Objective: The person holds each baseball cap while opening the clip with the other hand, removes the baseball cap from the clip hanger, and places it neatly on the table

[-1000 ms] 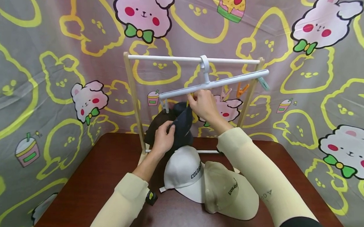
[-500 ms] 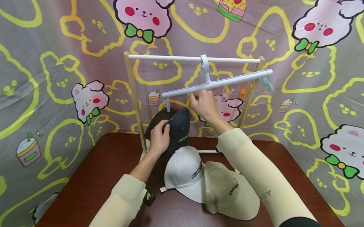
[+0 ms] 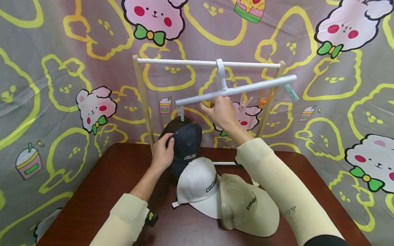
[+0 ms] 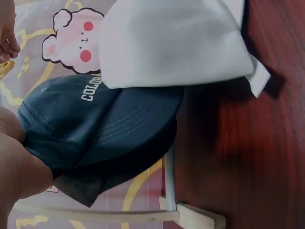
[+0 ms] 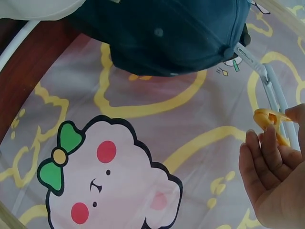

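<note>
Both hands up: left hand (image 3: 162, 155) grips navy cap (image 3: 186, 147); right hand (image 3: 220, 113) pinches yellow clip (image 5: 271, 121).

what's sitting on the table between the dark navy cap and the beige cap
A white baseball cap lies between the dark navy cap and the beige cap, its brim overlapped by the beige one; the head view shows this.

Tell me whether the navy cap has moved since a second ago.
Yes. The navy cap has dropped lower, away from the white hanger bar, toward the white cap; the left hand grips it.
</note>
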Action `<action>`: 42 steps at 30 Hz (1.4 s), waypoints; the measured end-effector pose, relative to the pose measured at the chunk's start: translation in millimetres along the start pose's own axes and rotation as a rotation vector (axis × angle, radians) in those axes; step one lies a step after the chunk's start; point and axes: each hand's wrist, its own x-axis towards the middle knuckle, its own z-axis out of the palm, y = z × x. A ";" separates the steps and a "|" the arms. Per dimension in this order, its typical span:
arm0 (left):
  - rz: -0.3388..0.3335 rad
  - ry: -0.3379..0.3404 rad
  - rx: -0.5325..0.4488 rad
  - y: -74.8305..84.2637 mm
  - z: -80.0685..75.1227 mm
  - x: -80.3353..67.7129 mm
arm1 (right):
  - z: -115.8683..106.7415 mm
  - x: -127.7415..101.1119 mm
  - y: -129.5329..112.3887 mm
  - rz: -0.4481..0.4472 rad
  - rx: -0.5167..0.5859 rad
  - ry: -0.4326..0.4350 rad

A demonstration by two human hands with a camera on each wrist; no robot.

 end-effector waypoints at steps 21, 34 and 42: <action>-0.010 -0.245 0.030 -10.8 -36.0 -29.0 | -2.2 -9.1 7.2 -0.058 0.077 -0.011; 0.025 -0.578 0.152 -17.1 -60.5 -35.3 | -6.4 -18.4 10.0 -0.039 0.104 -0.081; 0.033 -0.586 0.189 -21.1 -74.2 -24.6 | -4.6 -22.0 10.0 -0.028 0.125 -0.089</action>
